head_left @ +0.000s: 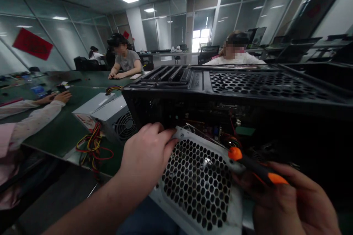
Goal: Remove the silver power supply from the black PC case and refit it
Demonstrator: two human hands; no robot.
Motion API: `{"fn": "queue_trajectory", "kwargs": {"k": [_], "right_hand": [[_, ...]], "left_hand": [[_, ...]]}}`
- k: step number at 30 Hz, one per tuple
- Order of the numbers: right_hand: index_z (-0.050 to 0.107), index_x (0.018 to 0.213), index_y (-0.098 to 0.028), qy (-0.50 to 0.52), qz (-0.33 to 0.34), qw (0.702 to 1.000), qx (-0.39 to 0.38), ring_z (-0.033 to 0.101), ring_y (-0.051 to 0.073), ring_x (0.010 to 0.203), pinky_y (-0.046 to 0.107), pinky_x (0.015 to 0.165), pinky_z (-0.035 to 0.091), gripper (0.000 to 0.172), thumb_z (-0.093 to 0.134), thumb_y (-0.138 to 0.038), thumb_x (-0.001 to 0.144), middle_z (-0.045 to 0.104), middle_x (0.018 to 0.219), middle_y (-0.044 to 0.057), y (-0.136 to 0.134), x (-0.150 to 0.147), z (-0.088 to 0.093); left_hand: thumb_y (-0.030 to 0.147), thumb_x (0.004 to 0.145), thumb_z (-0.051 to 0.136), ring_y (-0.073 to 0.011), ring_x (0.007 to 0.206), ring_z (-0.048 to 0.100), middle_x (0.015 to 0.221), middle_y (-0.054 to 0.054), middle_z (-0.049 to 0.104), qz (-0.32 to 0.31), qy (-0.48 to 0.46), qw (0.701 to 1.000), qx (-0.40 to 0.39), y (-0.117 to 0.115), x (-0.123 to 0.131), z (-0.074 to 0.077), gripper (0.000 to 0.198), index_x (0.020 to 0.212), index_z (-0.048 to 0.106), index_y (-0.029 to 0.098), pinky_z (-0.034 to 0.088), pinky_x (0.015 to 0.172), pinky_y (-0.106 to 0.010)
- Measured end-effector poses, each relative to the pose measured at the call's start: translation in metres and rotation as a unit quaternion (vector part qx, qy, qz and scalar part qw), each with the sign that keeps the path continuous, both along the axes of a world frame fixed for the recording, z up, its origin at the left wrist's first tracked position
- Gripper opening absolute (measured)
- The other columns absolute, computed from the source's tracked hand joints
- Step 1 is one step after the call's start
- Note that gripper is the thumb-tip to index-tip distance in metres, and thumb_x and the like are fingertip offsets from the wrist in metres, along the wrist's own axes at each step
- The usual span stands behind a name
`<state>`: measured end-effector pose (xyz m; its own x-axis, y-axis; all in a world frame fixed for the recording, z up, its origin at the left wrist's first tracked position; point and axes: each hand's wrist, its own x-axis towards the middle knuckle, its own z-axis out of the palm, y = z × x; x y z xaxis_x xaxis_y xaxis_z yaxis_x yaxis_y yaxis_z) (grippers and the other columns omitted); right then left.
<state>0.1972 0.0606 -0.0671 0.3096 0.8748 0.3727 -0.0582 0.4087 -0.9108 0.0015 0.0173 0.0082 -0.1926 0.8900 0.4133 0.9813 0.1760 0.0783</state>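
Observation:
My left hand (pixel 149 154) is closed on the upper left corner of a power supply unit (pixel 197 183), pinching its edge between thumb and fingers. The unit is tilted, its honeycomb grille facing me, at the open side of a black computer case (pixel 202 82). In my right hand (pixel 289 198) is a screwdriver (pixel 255 168) with a black and orange handle, lying across the unit's right corner. Some fingers of that hand reach behind the handle by the unit's right edge; whether they grip it too is hidden. Inside the case, coloured cables (pixel 231 140) show in the dark.
Two more grey power supplies (pixel 100 108) stand left of the case, with bundled wires (pixel 95 141) hanging over the edge of the green table (pixel 55 126). At left, another person's hands (pixel 62 97) hold a dark object. Two people sit beyond the table and case.

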Motion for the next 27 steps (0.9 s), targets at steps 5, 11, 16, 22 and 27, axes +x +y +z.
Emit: {"fn": "queue_trajectory", "kwargs": {"k": [5, 11, 16, 22, 27], "right_hand": [[0.064, 0.098, -0.030, 0.033, 0.035, 0.999, -0.006, 0.062, 0.026, 0.077, 0.039, 0.063, 0.054, 0.028, 0.067, -0.048, 0.076, 0.060, 0.090, 0.008, 0.000, -0.002, -0.001], [0.063, 0.098, -0.029, 0.047, 0.073, 0.996, 0.002, 0.063, 0.028, 0.086, 0.041, 0.068, 0.054, 0.027, 0.066, -0.047, 0.078, 0.060, 0.093, 0.008, -0.001, 0.000, -0.001], [0.063, 0.097, -0.027, 0.054, 0.102, 0.993, 0.012, 0.064, 0.025, 0.081, 0.031, 0.057, 0.054, 0.026, 0.066, -0.045, 0.079, 0.062, 0.092, 0.008, -0.001, 0.002, 0.003], [0.064, 0.095, -0.027, 0.048, 0.102, 0.993, 0.024, 0.064, 0.021, 0.075, 0.028, 0.057, 0.055, 0.025, 0.067, -0.046, 0.078, 0.063, 0.089, 0.006, 0.003, 0.001, 0.007], [0.065, 0.094, -0.027, 0.081, 0.122, 0.989, 0.010, 0.064, 0.023, 0.077, 0.021, 0.043, 0.046, 0.027, 0.071, -0.045, 0.075, 0.063, 0.087, 0.008, 0.002, 0.001, 0.008]], "left_hand": [[0.024, 0.090, 0.049, -0.0228, 0.088, 0.063, 0.096, -0.005, 0.067, -0.041, -0.037, 0.997, -0.062, 0.007, 0.006, 0.001, 0.025, 0.107, 0.068, 0.025, 0.053, 0.079, -0.039], [0.025, 0.089, 0.052, -0.0230, 0.086, 0.063, 0.091, -0.005, 0.068, -0.044, -0.016, 0.998, -0.052, 0.011, 0.006, 0.003, 0.020, 0.092, 0.072, 0.022, 0.052, 0.080, -0.040], [0.024, 0.090, 0.050, -0.0245, 0.085, 0.063, 0.085, -0.006, 0.069, -0.037, 0.040, 0.997, -0.058, 0.014, 0.009, 0.008, 0.022, 0.085, 0.072, 0.019, 0.052, 0.077, -0.040], [0.019, 0.090, 0.047, -0.0239, 0.092, 0.063, 0.094, -0.007, 0.069, -0.045, 0.038, 0.991, -0.118, 0.023, 0.009, 0.018, 0.020, 0.095, 0.067, 0.017, 0.050, 0.082, -0.038], [0.018, 0.087, 0.052, -0.0188, 0.087, 0.063, 0.092, -0.006, 0.068, -0.088, 0.001, 0.984, -0.158, 0.033, 0.001, 0.031, 0.016, 0.093, 0.066, 0.014, 0.047, 0.082, -0.030]]}}
